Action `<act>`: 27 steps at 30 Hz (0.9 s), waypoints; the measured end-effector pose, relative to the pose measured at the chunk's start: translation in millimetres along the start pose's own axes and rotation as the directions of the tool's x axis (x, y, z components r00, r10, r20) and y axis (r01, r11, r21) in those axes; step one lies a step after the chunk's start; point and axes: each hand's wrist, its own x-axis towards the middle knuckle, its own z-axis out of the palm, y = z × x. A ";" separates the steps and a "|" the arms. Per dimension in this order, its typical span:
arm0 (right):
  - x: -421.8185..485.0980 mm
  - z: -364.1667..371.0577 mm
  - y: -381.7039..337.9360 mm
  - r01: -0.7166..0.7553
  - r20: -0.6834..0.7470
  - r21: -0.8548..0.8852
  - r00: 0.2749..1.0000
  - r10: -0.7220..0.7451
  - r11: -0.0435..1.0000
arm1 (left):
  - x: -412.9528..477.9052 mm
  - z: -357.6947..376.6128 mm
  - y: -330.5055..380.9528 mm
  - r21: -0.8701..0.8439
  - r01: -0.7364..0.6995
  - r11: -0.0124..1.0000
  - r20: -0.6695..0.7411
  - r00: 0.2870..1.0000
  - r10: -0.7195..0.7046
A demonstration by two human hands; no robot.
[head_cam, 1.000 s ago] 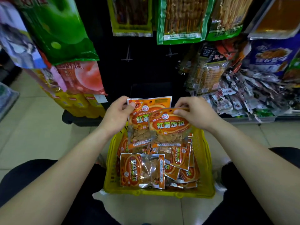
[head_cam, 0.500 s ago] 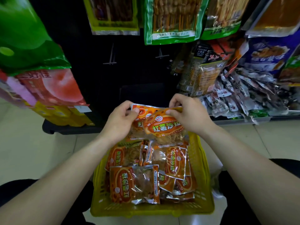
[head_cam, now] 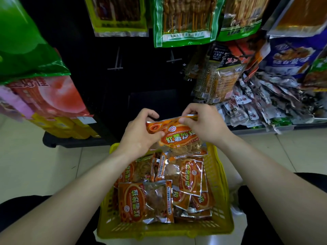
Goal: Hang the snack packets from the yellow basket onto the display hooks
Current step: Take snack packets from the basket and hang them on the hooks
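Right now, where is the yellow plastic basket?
The yellow basket sits bottom centre of the head view on the pale floor, full of orange snack packets, beneath the left hand and right hand.

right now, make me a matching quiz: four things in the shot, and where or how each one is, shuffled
Things
1 held orange packets
2 yellow basket
3 green-edged skewer packet
4 metal hook

States
a hanging at the top of the view
b standing on the floor tiles
c sticking out of the dark panel, nothing on it
d pinched by the left hand and right hand

Pairs: 1-d, 2-b, 3-a, 4-c
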 end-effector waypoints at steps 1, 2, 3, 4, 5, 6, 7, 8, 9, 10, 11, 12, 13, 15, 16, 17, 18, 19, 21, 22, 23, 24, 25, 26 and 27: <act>-0.4 -0.7 -0.1 -0.007 0.003 0.008 1.000 0.007 1.000 | -0.2 -0.9 0.2 0.015 -0.020 1.000 -0.011 1.000 0.020; -0.4 -1.8 0.0 -0.012 0.007 0.011 1.000 0.012 1.000 | -0.5 -2.0 0.8 0.031 -0.040 0.999 -0.015 0.999 0.041; -0.4 -2.9 0.0 -0.016 0.010 0.008 1.000 0.016 1.000 | -0.9 -3.3 1.5 0.041 -0.056 0.998 -0.016 0.998 0.057; -0.5 -3.7 0.0 -0.017 0.015 0.001 1.000 0.017 1.000 | -1.3 -4.5 2.4 0.044 -0.065 0.997 -0.016 0.998 0.066; -0.8 -4.4 0.1 -0.016 0.022 -0.005 1.000 0.016 1.000 | -1.4 -5.4 3.3 0.049 -0.068 0.997 -0.017 0.998 0.068; -1.0 -4.8 0.0 -0.011 0.031 -0.011 0.999 0.011 1.000 | -1.3 -5.9 3.7 0.055 -0.067 0.996 -0.017 0.998 0.068; -1.3 -5.1 0.1 -0.001 0.040 -0.020 0.999 0.002 1.000 | -1.0 -6.3 3.8 0.054 -0.063 0.997 -0.014 0.998 0.064; -1.4 -5.0 0.4 0.013 0.050 -0.032 0.999 -0.011 0.999 | -0.6 -6.5 3.7 0.045 -0.055 0.997 -0.010 0.998 0.056; -1.6 -4.9 0.4 0.030 0.060 -0.046 0.998 -0.027 0.998 | 0.1 -6.8 3.2 0.032 -0.045 0.998 -0.006 0.999 0.045; -1.8 -4.9 0.2 0.047 0.067 -0.060 0.997 -0.043 0.997 | 0.8 -6.9 2.5 0.022 -0.034 0.999 -0.001 0.999 0.034; -1.8 -4.9 -0.3 0.060 0.072 -0.071 0.996 -0.055 0.996 | 1.6 -7.0 1.6 0.015 -0.025 1.000 0.003 1.000 0.025; -1.7 -4.8 -0.8 0.070 0.075 -0.075 0.995 -0.064 0.995 | 2.3 -7.0 0.8 0.015 -0.019 1.000 0.005 1.000 0.019; -1.4 -4.6 -1.1 0.073 0.080 -0.066 0.995 -0.068 0.995 | 2.8 -6.9 0.0 0.021 -0.016 1.000 0.007 1.000 0.015; -0.8 -4.5 -1.4 0.063 0.100 -0.012 0.993 -0.062 0.998 | 3.8 -6.3 -1.3 0.034 -0.016 0.999 0.010 1.000 0.016; -0.7 -4.4 -1.9 0.051 0.116 0.019 0.992 -0.053 0.999 | 4.0 -6.1 -2.0 0.040 -0.019 0.999 0.015 1.000 0.019; -0.6 -4.2 -2.5 0.039 0.130 0.043 0.991 -0.045 0.998 | 4.2 -6.1 -2.6 0.046 -0.022 0.999 0.021 1.000 0.021; -0.5 -3.9 -2.9 0.029 0.138 0.058 0.990 -0.037 0.998 | 4.3 -6.2 -2.9 0.051 -0.022 0.998 0.027 0.999 0.021; -0.3 -3.5 -3.2 0.022 0.139 0.066 0.990 -0.031 0.998 | 4.5 -6.6 -2.9 0.052 -0.022 0.998 0.032 0.999 0.021; 0.0 -2.8 -3.8 0.017 0.131 0.070 0.991 -0.026 0.997 | 4.3 -7.5 -2.3 0.049 -0.024 0.998 0.040 0.999 0.023; 0.5 -2.5 -3.8 0.014 0.127 0.067 0.992 -0.022 0.998 | 4.3 -7.7 -2.0 0.041 -0.025 0.999 0.044 0.999 0.023; 0.9 -2.0 -3.8 0.009 0.126 0.063 0.992 -0.017 0.998 | 4.1 -8.0 -1.7 0.028 -0.024 0.999 0.051 0.998 0.022; 1.3 -1.5 -3.7 0.003 0.125 0.058 0.992 -0.010 0.998 | 3.6 -8.1 -1.5 0.018 -0.023 1.000 0.060 0.998 0.022; 1.5 -0.8 -3.8 -0.002 0.123 0.053 0.992 -0.005 0.999 | 3.2 -8.5 -0.9 0.011 -0.023 1.000 0.069 0.997 0.022; 1.6 0.0 -3.9 -0.005 0.119 0.048 0.993 -0.001 0.999 | 2.4 -8.6 -0.4 0.010 -0.023 1.000 0.077 0.997 0.022; 1.6 0.8 -4.2 -0.006 0.115 0.042 0.993 0.001 0.999 | 1.9 -8.7 0.0 0.010 -0.021 1.000 0.076 0.997 0.021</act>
